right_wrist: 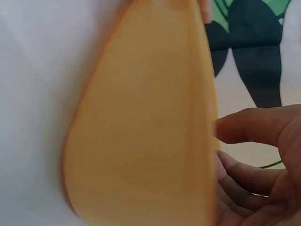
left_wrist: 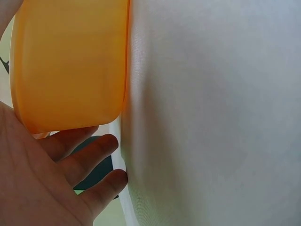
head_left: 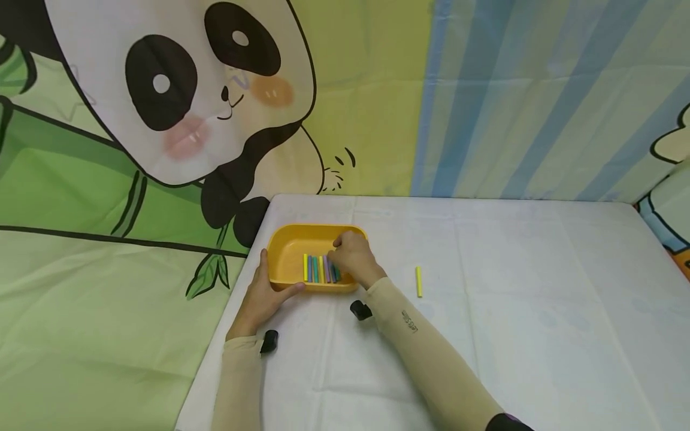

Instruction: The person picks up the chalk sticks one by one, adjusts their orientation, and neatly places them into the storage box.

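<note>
A shallow yellow-orange plastic tray (head_left: 291, 239) stands near the table's left edge. Inside it, short coloured sticks (head_left: 315, 269) in yellow, purple, blue and green lie side by side along the front. My left hand (head_left: 264, 305) spans the tray's front left corner, thumb along the front rim and fingers spread by the left wall. Over the tray's right part, my right hand (head_left: 353, 257) bends its fingers down at the right end of the row. In the right wrist view the tray wall hides those fingertips, so I cannot tell whether they pinch a stick.
A single yellow stick (head_left: 418, 282) lies on the white-covered table (head_left: 517, 335), right of the tray. Behind the table hangs a printed cloth (head_left: 366, 120) with a panda. Green cloth (head_left: 97, 335) borders the table's left side.
</note>
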Demonstrator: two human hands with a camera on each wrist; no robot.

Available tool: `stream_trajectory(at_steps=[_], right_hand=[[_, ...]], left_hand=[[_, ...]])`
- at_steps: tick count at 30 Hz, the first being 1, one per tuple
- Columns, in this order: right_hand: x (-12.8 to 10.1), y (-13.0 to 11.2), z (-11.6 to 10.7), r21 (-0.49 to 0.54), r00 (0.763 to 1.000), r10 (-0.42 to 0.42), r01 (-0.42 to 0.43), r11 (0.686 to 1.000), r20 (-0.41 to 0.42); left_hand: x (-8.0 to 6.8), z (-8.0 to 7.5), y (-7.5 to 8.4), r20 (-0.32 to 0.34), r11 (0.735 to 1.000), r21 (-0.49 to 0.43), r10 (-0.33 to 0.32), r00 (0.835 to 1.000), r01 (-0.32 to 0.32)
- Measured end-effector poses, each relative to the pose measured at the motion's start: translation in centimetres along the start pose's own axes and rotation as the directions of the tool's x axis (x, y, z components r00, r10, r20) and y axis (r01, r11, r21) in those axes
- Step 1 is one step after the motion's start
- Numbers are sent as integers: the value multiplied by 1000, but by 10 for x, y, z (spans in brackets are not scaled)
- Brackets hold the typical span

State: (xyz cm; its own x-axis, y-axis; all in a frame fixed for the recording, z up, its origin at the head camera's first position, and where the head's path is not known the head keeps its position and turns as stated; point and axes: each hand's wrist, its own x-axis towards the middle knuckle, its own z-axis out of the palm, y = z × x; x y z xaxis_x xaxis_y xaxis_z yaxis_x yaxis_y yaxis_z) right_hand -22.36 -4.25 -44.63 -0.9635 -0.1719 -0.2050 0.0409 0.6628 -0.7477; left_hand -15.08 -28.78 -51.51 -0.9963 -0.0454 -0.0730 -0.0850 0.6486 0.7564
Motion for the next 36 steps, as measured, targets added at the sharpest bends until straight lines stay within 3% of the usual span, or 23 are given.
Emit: stream_trajectory(at_steps=[16, 26, 36], right_hand=[[-22, 10, -52, 171, 999, 4, 3, 985, -40], [-31, 46, -84, 179, 993, 106, -97, 979, -43], [-48, 94, -101, 146, 985, 139, -124, 981, -102]], left_hand=[[0, 1, -2, -3, 1000, 10, 23, 1000, -23], [2, 0, -2, 0, 999, 22, 25, 1000, -25], [0, 1, -1, 6, 1000, -9, 14, 1000, -14]])
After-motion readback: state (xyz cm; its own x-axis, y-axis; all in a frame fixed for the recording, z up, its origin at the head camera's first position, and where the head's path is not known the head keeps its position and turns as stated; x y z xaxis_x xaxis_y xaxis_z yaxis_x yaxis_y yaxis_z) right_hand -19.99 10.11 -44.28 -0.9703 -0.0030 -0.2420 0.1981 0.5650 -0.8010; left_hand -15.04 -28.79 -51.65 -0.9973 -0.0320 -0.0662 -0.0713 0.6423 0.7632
